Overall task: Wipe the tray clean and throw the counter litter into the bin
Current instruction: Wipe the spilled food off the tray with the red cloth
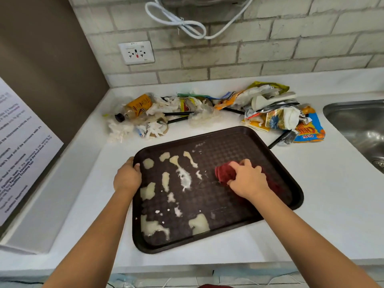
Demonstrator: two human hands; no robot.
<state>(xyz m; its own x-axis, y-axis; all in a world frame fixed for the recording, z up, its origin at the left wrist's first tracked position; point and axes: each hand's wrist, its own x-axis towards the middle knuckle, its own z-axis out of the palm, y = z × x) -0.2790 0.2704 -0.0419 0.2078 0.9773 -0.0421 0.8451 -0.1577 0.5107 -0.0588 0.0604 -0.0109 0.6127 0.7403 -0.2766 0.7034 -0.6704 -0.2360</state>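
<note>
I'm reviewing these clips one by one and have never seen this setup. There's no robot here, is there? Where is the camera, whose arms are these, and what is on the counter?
Correct, there is no robot. The single picture comes from a wide-angle camera worn on a person's head, looking down at their own bare arms.

On the white counter lies a dark brown tray smeared with pale spills, mostly on its left half. The left hand grips the tray's left rim. The right hand holds a bunched red cloth pressed on the tray.

Behind the tray sits a row of litter: crumpled wrappers, tissue, and a plastic bottle lying on its side. A steel sink shows at the right edge, a wall socket above, and a printed notice at the left. No bin is in view.
</note>
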